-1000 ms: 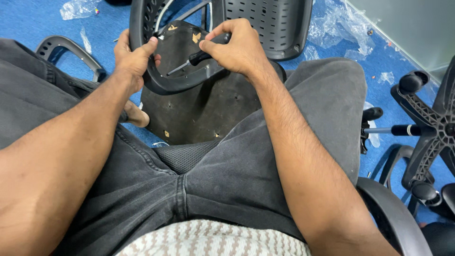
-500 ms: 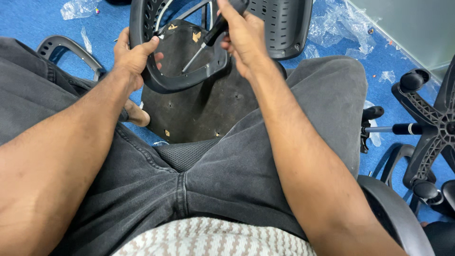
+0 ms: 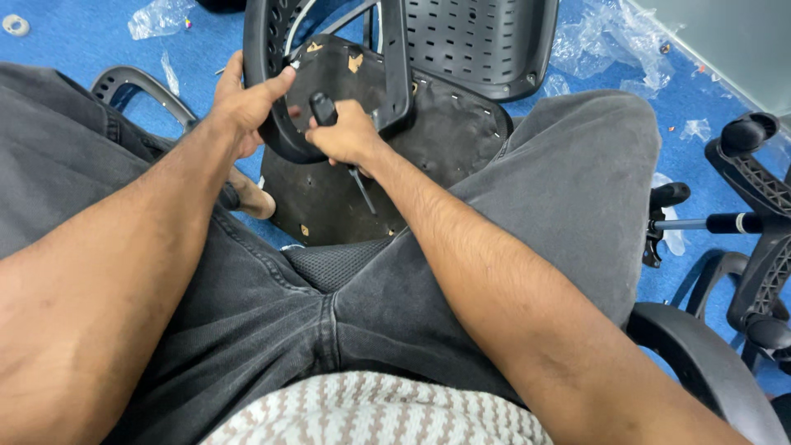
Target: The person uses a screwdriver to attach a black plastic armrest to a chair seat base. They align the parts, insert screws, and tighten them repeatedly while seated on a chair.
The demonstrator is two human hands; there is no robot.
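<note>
We now hold the screwdriver [image 3: 342, 144] in our right hand [image 3: 350, 136], fist closed round its black handle, with the shaft pointing down toward us; half a second ago it was raised, tip on the seat underside [image 3: 362, 177]. So the tool is off the work. Our left hand [image 3: 243, 107] keeps gripping the black frame [image 3: 394, 74] between our knees.

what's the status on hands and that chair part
Left hand grips black frame. Right hand holds screwdriver, shaft pointing down. Nothing blocking.
</note>
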